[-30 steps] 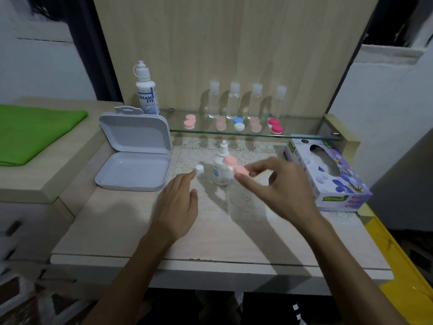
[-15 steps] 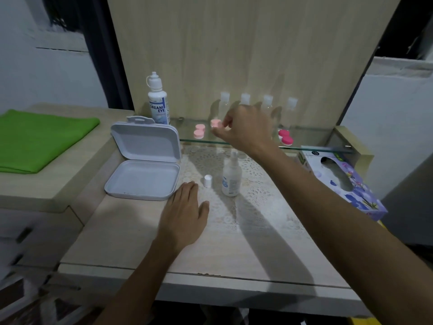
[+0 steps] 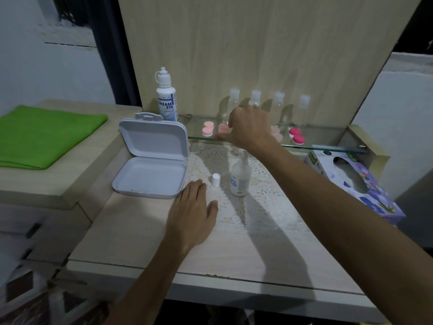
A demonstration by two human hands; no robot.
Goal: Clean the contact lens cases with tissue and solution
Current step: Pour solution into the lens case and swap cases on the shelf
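Head view: the right hand point(image 3: 249, 127) reaches over the glass shelf point(image 3: 328, 143), fingers curled down at a pale pink lens case point(image 3: 222, 129); whether they actually pinch it I cannot tell. Left of that case on the shelf lies a second pink case point(image 3: 207, 129), and right of the hand a magenta case point(image 3: 296, 134). Four clear small bottles point(image 3: 304, 106) stand behind the shelf's cases, with a Dream Eye solution bottle point(image 3: 166, 97) at its left end. Below the shelf, the left hand point(image 3: 193, 213) lies flat, fingers straight, on the counter point(image 3: 140, 231), near a white cap point(image 3: 216, 179), an uncapped small bottle point(image 3: 240, 179) and an open white box point(image 3: 152, 170). A tissue box point(image 3: 356, 184) sits under the shelf's right end.
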